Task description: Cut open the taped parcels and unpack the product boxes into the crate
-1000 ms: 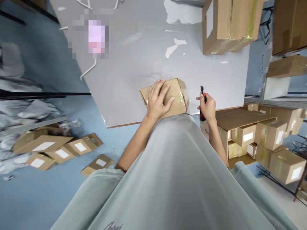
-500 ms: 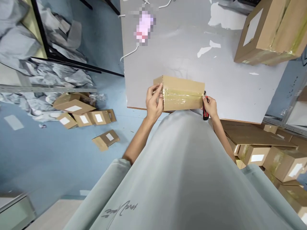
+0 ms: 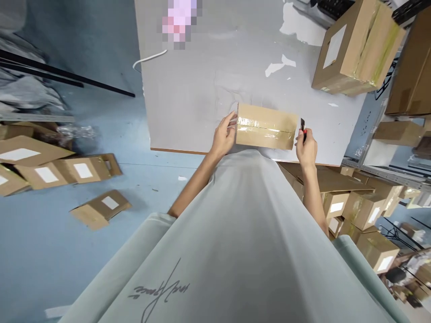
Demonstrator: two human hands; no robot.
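The taped carton (image 3: 266, 127) lies at the near edge of the bench (image 3: 188, 98), the left hand (image 3: 224, 136) has loosely bent, unclenched fingers at its left end, and the right hand (image 3: 307, 147) grasps a cutter (image 3: 304, 132) beside its right end.

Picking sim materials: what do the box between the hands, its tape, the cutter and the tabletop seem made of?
Box: matte cardboard, by its plain brown faces and folded edges.
Tape: glossy, see-through plastic film, by its glints.
Cutter: dark tip, probably metal; red part likely plastic, by its bright colour.
Tabletop: smooth grey, faint sheen; laminate or film, can't tell.
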